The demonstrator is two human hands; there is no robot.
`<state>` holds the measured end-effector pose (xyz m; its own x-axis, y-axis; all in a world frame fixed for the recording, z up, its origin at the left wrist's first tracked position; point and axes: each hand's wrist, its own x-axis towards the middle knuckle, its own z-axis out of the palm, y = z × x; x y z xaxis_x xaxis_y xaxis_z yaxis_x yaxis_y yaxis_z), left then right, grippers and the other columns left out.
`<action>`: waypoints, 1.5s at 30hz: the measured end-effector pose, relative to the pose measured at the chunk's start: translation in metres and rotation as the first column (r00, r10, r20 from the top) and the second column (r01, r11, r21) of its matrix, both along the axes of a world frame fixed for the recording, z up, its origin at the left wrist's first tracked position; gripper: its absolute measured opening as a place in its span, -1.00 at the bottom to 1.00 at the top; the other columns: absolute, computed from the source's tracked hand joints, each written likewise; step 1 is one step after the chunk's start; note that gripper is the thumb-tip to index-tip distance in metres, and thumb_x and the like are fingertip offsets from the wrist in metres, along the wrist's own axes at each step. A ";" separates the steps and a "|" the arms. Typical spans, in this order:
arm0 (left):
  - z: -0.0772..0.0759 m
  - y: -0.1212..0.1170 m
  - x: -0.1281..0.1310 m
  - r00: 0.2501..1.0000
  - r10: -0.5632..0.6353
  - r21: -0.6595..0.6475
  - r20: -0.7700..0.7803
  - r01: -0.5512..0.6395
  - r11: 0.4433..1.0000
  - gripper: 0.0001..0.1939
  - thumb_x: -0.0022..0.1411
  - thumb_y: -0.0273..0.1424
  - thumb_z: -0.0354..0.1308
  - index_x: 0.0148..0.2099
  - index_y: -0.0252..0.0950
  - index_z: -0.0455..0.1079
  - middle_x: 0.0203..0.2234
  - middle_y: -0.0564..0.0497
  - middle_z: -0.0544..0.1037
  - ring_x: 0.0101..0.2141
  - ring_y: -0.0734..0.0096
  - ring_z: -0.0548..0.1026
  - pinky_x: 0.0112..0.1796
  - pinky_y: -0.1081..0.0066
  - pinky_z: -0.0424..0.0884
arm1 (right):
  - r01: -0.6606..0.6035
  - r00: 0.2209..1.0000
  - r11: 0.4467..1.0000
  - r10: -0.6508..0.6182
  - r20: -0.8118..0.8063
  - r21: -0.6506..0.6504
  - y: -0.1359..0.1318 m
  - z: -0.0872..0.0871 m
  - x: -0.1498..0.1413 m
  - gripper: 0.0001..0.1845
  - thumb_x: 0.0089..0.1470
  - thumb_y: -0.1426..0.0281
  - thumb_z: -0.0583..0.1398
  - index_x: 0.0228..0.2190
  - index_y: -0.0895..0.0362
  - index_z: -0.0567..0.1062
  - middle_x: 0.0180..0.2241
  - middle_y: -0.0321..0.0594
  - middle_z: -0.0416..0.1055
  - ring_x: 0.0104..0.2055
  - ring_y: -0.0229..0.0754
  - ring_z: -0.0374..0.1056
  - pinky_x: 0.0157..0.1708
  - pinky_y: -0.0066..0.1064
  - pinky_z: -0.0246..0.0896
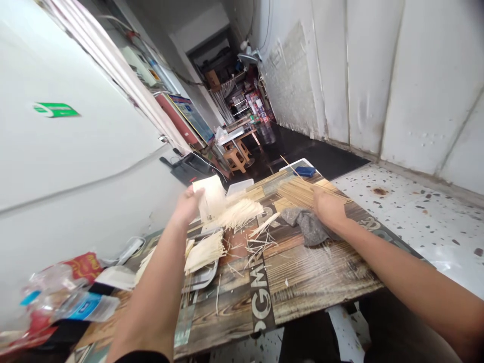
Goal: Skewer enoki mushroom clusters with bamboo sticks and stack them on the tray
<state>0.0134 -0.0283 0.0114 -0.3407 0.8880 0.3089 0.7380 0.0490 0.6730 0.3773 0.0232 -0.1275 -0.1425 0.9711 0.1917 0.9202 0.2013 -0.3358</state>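
My left hand [189, 204] is closed on the edge of a pale, flat sheet [212, 199], lifted above the left side of the table; I cannot make out what it is made of. Below it lie a bundle of thin pale strands [242, 214], like enoki mushrooms, and a second bundle [206, 250] on a metal tray [206, 280]. My right hand [327, 206] is closed around a thin bamboo skewer [291, 167] that slants up to the left. Under that hand is a pile of bamboo skewers [295, 192], with a crumpled grey cloth [312, 227] just in front.
Loose strand scraps [260, 244] litter the middle of the wood-patterned table [317, 282]. A blue box [304, 171] sits at the far edge. Plastic bottles [88, 306] and a red wrapper [85, 267] lie at the left. Beyond are stools [234, 160] and a white wall [363, 75].
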 end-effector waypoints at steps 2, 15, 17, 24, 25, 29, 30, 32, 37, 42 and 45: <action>0.011 -0.023 0.006 0.993 -0.062 -0.037 0.104 0.066 0.997 -0.51 0.20 -0.19 0.08 0.07 -0.43 0.35 -0.29 -0.15 0.61 -0.28 0.17 0.58 -0.27 0.24 0.51 | 0.007 0.996 0.999 -0.004 -0.087 0.032 -0.005 0.004 0.000 -0.57 0.21 0.50 -0.09 0.10 0.29 0.21 -0.32 0.06 0.51 -0.26 0.05 0.47 -0.29 -0.25 0.23; -0.049 -0.085 0.082 0.547 -0.334 -0.442 0.768 0.829 0.342 -0.70 0.12 -0.26 0.27 -0.13 -0.32 0.52 -0.23 -0.13 0.62 -0.20 0.19 0.58 -0.12 0.25 0.44 | -0.450 0.730 0.889 0.313 -0.607 -0.083 -0.155 -0.020 0.046 -0.64 0.25 0.33 -0.09 0.00 0.16 0.29 -0.50 -0.30 0.36 -0.48 -0.19 0.30 -0.41 -0.37 0.20; -0.065 -0.070 0.099 0.533 -0.407 -0.457 0.742 0.846 0.275 -0.71 0.12 -0.23 0.26 -0.15 -0.28 0.53 -0.22 -0.11 0.63 -0.17 0.18 0.57 -0.09 0.25 0.42 | -0.481 0.681 0.859 0.242 -0.692 -0.173 -0.186 -0.032 0.053 -0.60 0.28 0.28 -0.10 0.08 0.16 0.20 -0.51 -0.33 0.31 -0.51 -0.22 0.25 -0.47 -0.39 0.16; -0.079 -0.043 0.151 0.755 -0.651 -0.676 0.076 0.519 0.523 -0.47 0.21 -0.24 0.08 0.20 -0.29 0.28 0.16 -0.16 0.37 0.12 0.10 0.37 0.08 0.15 0.29 | -0.445 0.651 0.829 0.039 -0.758 -0.339 -0.246 -0.055 0.067 -0.59 0.32 0.21 -0.15 0.08 0.14 0.15 -0.51 -0.36 0.23 -0.58 -0.29 0.15 -0.61 -0.45 0.04; -0.079 -0.050 0.157 0.770 -0.638 -0.657 0.001 0.481 0.580 -0.41 0.22 -0.24 0.07 0.25 -0.35 0.21 0.20 -0.22 0.31 0.17 0.04 0.30 0.13 0.08 0.22 | -0.439 0.656 0.828 0.030 -0.754 -0.349 -0.249 -0.055 0.071 -0.59 0.32 0.21 -0.16 0.09 0.14 0.13 -0.50 -0.36 0.24 -0.57 -0.29 0.15 -0.62 -0.46 0.04; -0.098 -0.105 0.174 0.744 -0.582 -0.444 -0.328 0.422 0.790 -0.34 0.26 -0.18 0.03 0.29 -0.44 0.12 0.27 -0.25 0.16 0.28 0.03 0.08 0.23 0.02 0.00 | -0.430 0.686 0.818 0.022 -0.728 -0.381 -0.259 -0.057 0.080 -0.61 0.33 0.23 -0.16 0.09 0.11 0.12 -0.50 -0.37 0.26 -0.57 -0.30 0.17 -0.60 -0.46 0.04; -0.107 -0.120 0.177 0.742 -0.573 -0.384 -0.346 0.445 0.809 -0.34 0.24 -0.14 0.07 0.26 -0.47 0.18 0.27 -0.27 0.17 0.28 0.01 0.06 0.23 0.01 -0.01 | -0.440 0.686 0.815 0.033 -0.727 -0.377 -0.260 -0.057 0.080 -0.62 0.33 0.23 -0.16 0.08 0.11 0.14 -0.50 -0.37 0.26 -0.57 -0.30 0.17 -0.60 -0.46 0.05; -0.124 -0.145 0.184 0.812 -0.493 -0.242 -0.312 0.434 0.868 -0.46 0.20 -0.13 0.15 0.09 -0.41 0.37 0.15 -0.25 0.37 0.21 0.00 0.22 0.21 -0.02 0.04 | -0.480 0.678 0.798 0.075 -0.732 -0.363 -0.260 -0.056 0.077 -0.64 0.33 0.25 -0.17 0.03 0.13 0.18 -0.51 -0.37 0.25 -0.56 -0.30 0.18 -0.60 -0.46 0.06; -0.141 -0.168 0.194 0.951 -0.243 -0.086 0.193 0.263 0.961 -0.78 0.23 -0.25 0.13 -0.23 -0.26 0.52 -0.27 -0.05 0.60 -0.18 0.27 0.52 -0.05 0.20 0.36 | -0.580 0.648 0.761 0.214 -0.731 -0.291 -0.253 -0.049 0.063 -0.69 0.31 0.32 -0.13 -0.07 0.14 0.29 -0.51 -0.34 0.29 -0.49 -0.29 0.26 -0.49 -0.45 0.19; -0.135 -0.175 0.207 0.853 -0.240 -0.067 0.464 0.304 0.950 -0.79 0.19 -0.30 0.18 -0.45 -0.28 0.42 -0.46 0.02 0.55 -0.35 0.38 0.51 -0.24 0.37 0.39 | -0.547 0.669 0.833 0.382 -0.638 -0.076 -0.249 -0.044 0.055 -0.76 0.27 0.44 -0.03 -0.08 0.12 0.34 -0.39 -0.25 0.43 -0.40 -0.29 0.37 -0.39 -0.49 0.29; -0.134 -0.179 0.215 0.902 -0.378 0.087 0.208 0.368 0.926 -0.76 0.22 -0.35 0.17 -0.50 -0.27 0.37 -0.51 0.04 0.52 -0.35 0.38 0.51 -0.21 0.34 0.37 | -0.523 0.706 0.824 0.561 -0.431 0.216 -0.244 -0.042 0.051 -0.59 0.24 0.53 0.01 0.11 0.16 0.22 -0.35 -0.21 0.48 -0.40 -0.26 0.41 -0.42 -0.47 0.30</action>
<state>0.2284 -0.2072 -0.1228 -0.0502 0.9502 0.3077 0.5320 -0.2353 0.8134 0.4285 -0.2206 -0.1697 -0.5173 0.7346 0.4391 0.3847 0.6579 -0.6474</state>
